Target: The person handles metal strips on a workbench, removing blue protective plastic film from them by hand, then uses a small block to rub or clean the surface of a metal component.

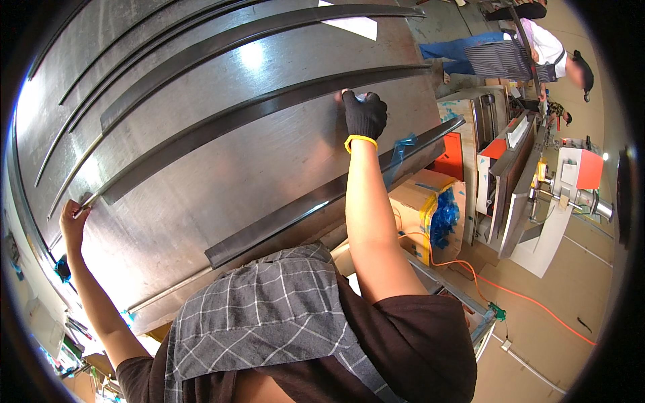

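Bare and pinched closed, my left hand [74,216] grips the end of a thin metal rod [94,198]. That rod meets the left end of a long dark strip [222,127], which curves across the grey metal tabletop [269,161]. My right hand [365,115], in a black glove with a yellow cuff, is curled closed just on the near side of the strip, toward its right end. A small pale bit shows among its fingers, too little to name. Another long dark strip [302,208] lies along the near edge, with blue film [401,151] at its right part.
Farther off lie another wide dark strip [201,57], several thin rods and a white sheet [353,25]. To the right are a cardboard box [426,195] with blue film, an orange cable [531,302] on the floor and a machine [578,171]. Beyond, a person [517,54] handles a long bar.
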The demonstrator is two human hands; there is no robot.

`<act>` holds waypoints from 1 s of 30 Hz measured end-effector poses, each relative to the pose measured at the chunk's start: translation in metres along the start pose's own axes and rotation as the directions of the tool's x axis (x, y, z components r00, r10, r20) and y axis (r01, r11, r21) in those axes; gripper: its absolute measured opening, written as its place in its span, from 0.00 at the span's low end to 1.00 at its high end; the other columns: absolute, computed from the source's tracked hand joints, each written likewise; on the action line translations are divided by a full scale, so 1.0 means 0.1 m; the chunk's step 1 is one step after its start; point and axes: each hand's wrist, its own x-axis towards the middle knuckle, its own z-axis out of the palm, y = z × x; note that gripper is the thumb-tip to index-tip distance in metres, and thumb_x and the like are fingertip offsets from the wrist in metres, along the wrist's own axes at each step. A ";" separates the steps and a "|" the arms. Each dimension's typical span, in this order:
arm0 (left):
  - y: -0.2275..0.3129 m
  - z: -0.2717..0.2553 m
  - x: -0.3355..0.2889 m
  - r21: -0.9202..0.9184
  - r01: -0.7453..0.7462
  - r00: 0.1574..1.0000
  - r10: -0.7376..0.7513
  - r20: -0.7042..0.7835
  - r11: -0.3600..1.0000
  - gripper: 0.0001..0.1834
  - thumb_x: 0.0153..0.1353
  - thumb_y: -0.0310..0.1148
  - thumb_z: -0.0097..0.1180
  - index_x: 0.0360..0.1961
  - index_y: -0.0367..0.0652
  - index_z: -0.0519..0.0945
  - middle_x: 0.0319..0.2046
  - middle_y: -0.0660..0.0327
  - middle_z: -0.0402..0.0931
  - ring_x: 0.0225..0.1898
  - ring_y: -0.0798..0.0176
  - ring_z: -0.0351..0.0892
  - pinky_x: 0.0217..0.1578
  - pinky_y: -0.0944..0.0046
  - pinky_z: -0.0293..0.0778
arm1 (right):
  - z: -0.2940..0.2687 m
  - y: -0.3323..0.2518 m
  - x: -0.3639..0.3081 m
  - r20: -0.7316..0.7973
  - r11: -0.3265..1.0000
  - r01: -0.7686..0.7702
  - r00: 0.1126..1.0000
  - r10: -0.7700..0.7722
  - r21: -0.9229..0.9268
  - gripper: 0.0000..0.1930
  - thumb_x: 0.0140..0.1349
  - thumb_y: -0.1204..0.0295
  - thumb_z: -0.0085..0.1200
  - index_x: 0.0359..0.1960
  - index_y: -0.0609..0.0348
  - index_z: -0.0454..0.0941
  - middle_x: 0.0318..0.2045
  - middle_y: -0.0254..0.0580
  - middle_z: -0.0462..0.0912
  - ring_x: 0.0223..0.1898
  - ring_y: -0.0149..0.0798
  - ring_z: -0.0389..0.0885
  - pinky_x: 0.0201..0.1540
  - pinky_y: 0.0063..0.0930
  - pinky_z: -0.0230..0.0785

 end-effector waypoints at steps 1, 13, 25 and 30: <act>0.01 -0.01 0.00 0.009 -0.001 1.000 0.001 0.001 1.000 0.17 0.48 0.22 0.67 0.25 0.39 0.66 0.21 0.64 0.64 0.27 0.68 0.64 0.33 0.69 0.65 | 0.00 -0.02 -0.01 -0.009 1.000 -0.004 1.000 0.004 0.005 0.32 0.42 0.48 0.63 0.44 0.58 0.78 0.44 0.54 0.76 0.49 0.53 0.76 0.51 0.45 0.69; 0.03 -0.01 0.00 -0.034 0.016 1.000 -0.016 0.020 0.999 0.15 0.49 0.22 0.65 0.24 0.39 0.67 0.21 0.65 0.65 0.27 0.70 0.65 0.33 0.69 0.66 | -0.03 -0.06 -0.04 -0.016 1.000 -0.005 1.000 0.005 -0.001 0.31 0.40 0.50 0.64 0.43 0.58 0.79 0.44 0.55 0.77 0.48 0.54 0.77 0.50 0.46 0.70; 0.02 -0.01 0.00 -0.027 0.030 0.999 -0.029 0.032 0.999 0.15 0.48 0.21 0.66 0.25 0.39 0.68 0.22 0.64 0.67 0.28 0.69 0.66 0.33 0.69 0.67 | 0.03 -0.01 -0.04 -0.064 1.000 0.018 0.998 -0.019 -0.016 0.31 0.41 0.48 0.64 0.42 0.58 0.79 0.44 0.55 0.76 0.47 0.54 0.76 0.50 0.46 0.70; -0.10 0.01 0.00 -0.063 0.039 0.998 -0.036 0.046 0.997 0.15 0.48 0.20 0.66 0.25 0.39 0.68 0.22 0.64 0.67 0.28 0.70 0.66 0.33 0.70 0.66 | 0.03 0.02 -0.03 -0.020 1.000 0.022 1.000 -0.022 0.003 0.32 0.41 0.48 0.64 0.43 0.58 0.78 0.45 0.55 0.76 0.48 0.54 0.76 0.50 0.46 0.69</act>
